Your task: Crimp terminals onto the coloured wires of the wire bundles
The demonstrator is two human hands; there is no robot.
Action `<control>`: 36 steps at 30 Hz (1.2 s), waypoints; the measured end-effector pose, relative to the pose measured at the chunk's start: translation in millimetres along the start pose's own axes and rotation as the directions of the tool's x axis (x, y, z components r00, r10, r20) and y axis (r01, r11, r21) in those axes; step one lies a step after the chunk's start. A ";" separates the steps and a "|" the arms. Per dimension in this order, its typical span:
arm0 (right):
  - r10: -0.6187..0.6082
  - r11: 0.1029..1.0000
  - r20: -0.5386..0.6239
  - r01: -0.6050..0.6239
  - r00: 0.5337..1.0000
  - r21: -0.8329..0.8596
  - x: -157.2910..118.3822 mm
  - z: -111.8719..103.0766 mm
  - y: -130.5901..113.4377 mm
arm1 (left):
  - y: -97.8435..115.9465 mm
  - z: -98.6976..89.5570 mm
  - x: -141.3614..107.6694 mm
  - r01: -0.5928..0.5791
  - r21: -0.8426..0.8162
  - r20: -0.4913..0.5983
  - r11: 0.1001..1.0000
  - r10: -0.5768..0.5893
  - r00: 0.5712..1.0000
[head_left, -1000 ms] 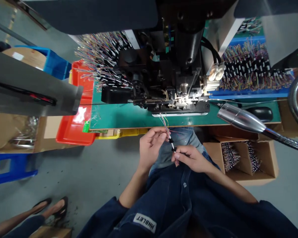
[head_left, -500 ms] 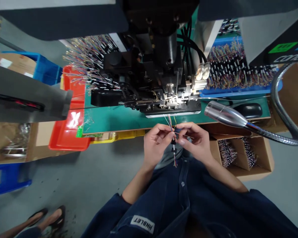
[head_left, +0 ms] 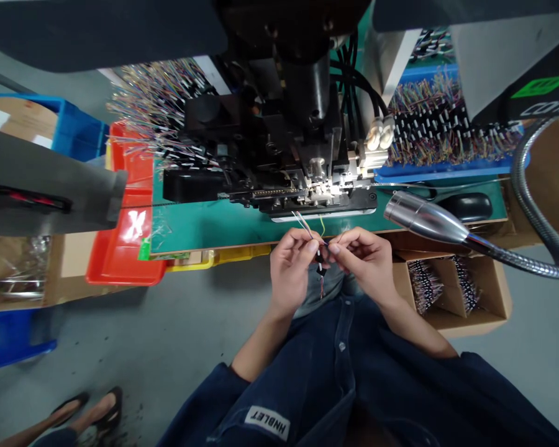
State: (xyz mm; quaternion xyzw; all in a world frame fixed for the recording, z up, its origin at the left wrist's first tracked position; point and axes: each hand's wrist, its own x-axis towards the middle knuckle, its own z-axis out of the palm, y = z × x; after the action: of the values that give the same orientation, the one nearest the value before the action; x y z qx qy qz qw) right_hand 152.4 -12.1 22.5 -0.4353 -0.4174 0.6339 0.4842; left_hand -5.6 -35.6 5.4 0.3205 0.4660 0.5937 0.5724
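Observation:
A short multi-wire cable with black and white sleeving hangs between my hands, its coloured wire ends fanned out at top and bottom. My left hand pinches it near the upper end, where thin wires splay toward the machine. Thumb and forefinger of my right hand are closed on the cable's fine wires, close beside the left fingertips. Just beyond the hands, the black crimping-type machine has a brightly lit working spot above the green bench edge.
A blue tray of bundled cables stands at right, behind a flexible-neck lamp and a black mouse. Red trays lie at left. A divided cardboard box holds more cables. Another person's feet show lower left.
My right fingers have moved in closer to the left ones. The upper wires now lean further left, and the cable's lower end has shifted slightly up and left.

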 end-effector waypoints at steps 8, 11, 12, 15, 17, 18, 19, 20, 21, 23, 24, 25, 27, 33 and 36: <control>0.073 0.997 0.082 -0.076 0.994 0.032 2.1 -13.7 6.1 | 0.8 -0.1 3.4 -0.002 -0.156 -0.009 0.988 0.000 1.000; 0.038 0.999 0.077 -0.039 0.996 0.003 2.8 -13.7 1.4 | -1.1 -1.2 3.4 0.057 -0.161 0.035 0.985 -0.052 0.998; 0.018 1.000 0.075 -0.017 0.997 -0.016 2.9 -13.4 -1.2 | -1.8 -1.1 3.4 0.055 -0.148 0.041 0.987 -0.050 0.998; -0.027 0.999 0.095 0.031 0.995 -0.042 3.8 -15.2 -7.8 | -2.9 -0.2 3.2 0.009 -0.094 0.017 0.995 -0.008 1.000; -0.029 0.999 0.119 0.031 0.992 -0.014 5.0 -20.7 -8.3 | -2.4 0.7 3.1 0.004 -0.103 -0.005 0.995 -0.004 1.000; -0.028 1.000 0.128 0.027 0.991 0.010 5.8 -24.7 -7.2 | -1.7 1.0 3.1 0.015 -0.126 -0.010 0.992 -0.017 1.000; -0.030 0.999 0.133 0.026 0.991 0.034 6.5 -29.2 -5.3 | -0.9 1.2 3.2 0.032 -0.154 -0.012 0.988 -0.034 0.999; -0.038 0.998 0.131 0.031 0.991 0.053 7.0 -33.6 -3.2 | 0.1 1.3 3.3 0.051 -0.179 -0.012 0.982 -0.054 0.998; -0.050 0.997 0.123 0.043 0.991 0.063 7.3 -37.7 -1.0 | 1.1 1.3 3.5 0.069 -0.197 -0.012 0.978 -0.073 0.997; -0.085 0.996 0.108 0.080 0.991 0.048 6.6 -43.3 2.0 | 2.5 1.2 4.1 0.087 -0.212 -0.018 0.974 -0.092 0.996; -0.105 0.994 0.106 0.104 0.989 0.020 5.7 -44.3 2.4 | 2.9 1.3 4.4 0.089 -0.215 -0.021 0.973 -0.096 0.995; -0.126 0.991 0.111 0.129 0.986 -0.021 4.5 -44.0 2.0 | 3.0 1.4 4.6 0.089 -0.218 -0.022 0.972 -0.096 0.995; -0.179 0.974 0.121 0.193 0.976 -0.116 2.1 -40.0 -0.7 | 2.7 2.0 4.7 0.087 -0.228 -0.021 0.970 -0.094 0.995; -0.321 0.892 0.103 0.337 0.941 -0.300 -1.6 -24.1 -11.0 | 4.0 4.6 3.6 0.098 -0.245 -0.014 0.964 -0.104 0.994; -0.327 0.882 0.126 0.350 0.937 -0.315 -5.6 -24.4 -7.8 | 7.7 4.1 4.3 0.098 -0.271 -0.036 0.958 -0.112 0.993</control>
State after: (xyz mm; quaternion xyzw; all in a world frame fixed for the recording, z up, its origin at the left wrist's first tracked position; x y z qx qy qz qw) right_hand 178.5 -13.5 24.1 -0.4089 -0.6043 0.4748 0.4921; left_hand -5.4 -29.9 13.3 0.1996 0.4118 0.6283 0.6292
